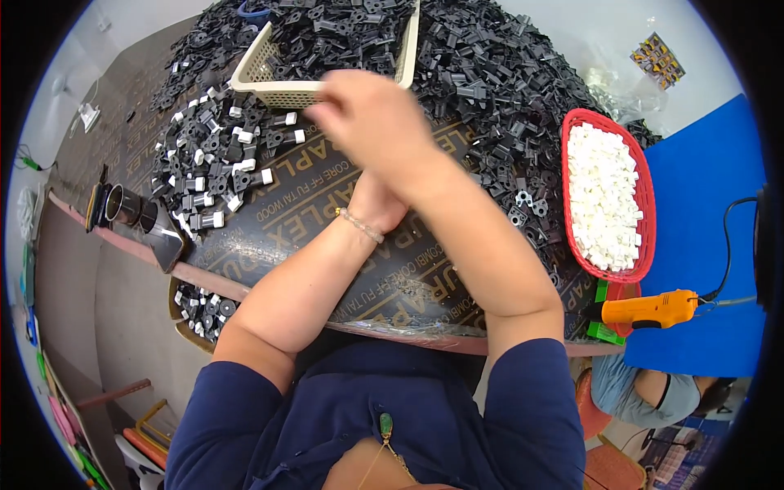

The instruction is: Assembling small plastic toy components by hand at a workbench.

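Note:
My right hand (371, 118) is raised over the front rim of a cream plastic basket (282, 98) and is smeared by motion. Whether it holds anything cannot be made out. Below it, my left hand (382, 200), with a beaded bracelet at the wrist, crosses under the right wrist; its fingers are hidden. Black plastic parts (343, 41) fill the basket. To its left lies a spread of black parts fitted with white blocks (204, 163). A large heap of plain black parts (498, 73) covers the table behind and to the right.
A red basket (649, 216) of small white blocks (603, 196) stands at the right, beside a blue panel (706, 163). An orange electric screwdriver (653, 310) lies in front. At the left edge are a dark cylindrical device (135, 211) and, lower, a box of parts (200, 310). Another person's leg (653, 388) shows.

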Demonstrator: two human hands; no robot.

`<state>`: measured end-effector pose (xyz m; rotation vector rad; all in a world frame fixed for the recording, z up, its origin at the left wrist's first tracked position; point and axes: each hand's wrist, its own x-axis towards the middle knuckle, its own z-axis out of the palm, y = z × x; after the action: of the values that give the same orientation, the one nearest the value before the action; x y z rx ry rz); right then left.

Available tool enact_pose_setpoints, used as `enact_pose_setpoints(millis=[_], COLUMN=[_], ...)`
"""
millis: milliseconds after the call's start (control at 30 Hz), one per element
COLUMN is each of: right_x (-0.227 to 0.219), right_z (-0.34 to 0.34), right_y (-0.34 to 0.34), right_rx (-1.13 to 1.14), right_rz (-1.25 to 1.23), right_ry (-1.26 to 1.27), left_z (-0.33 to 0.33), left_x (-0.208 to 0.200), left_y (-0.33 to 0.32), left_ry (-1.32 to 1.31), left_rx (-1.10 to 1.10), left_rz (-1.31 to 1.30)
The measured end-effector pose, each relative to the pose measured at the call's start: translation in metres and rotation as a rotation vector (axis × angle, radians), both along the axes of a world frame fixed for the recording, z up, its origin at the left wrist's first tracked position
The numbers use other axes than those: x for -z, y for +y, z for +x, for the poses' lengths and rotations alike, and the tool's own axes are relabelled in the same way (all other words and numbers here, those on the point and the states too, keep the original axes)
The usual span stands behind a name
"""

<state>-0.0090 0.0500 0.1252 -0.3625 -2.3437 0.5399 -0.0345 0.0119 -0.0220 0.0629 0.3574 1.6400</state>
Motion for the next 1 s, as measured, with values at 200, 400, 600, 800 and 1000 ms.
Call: enact_pose_setpoints(millis=[200,400,600,800,1000], right_x=[0.058,0.070,0.064,0.086,0.108], right_z=[0.130,0.181,0.186,0.178,0.180], right_y=[0.119,0.110,0.057,0.055,0.065], right_rx=[0.725,0.586,0.415,0.389,0.264], right_rz=[0.376,0.341,0.075,0.239,0.197], right_ry=[-0.552,-0.304,-0.222,-0.343,-0.518], left_z=[0.012,0.015,0.032,0.036,0.027], left_x=[-0.019,-0.024,-0.036,-0.024,-0.013], left_y=[-0.008,-0.011,-0.018,-0.018,-0.014], left_ry=[0.110,0.287,1.494,1.927,2.152], left_rx=[-0.049,-0.047,-0.373,-0.349,-0.295], left_rz=[-0.148,-0.106,0.106,0.195,0.016])
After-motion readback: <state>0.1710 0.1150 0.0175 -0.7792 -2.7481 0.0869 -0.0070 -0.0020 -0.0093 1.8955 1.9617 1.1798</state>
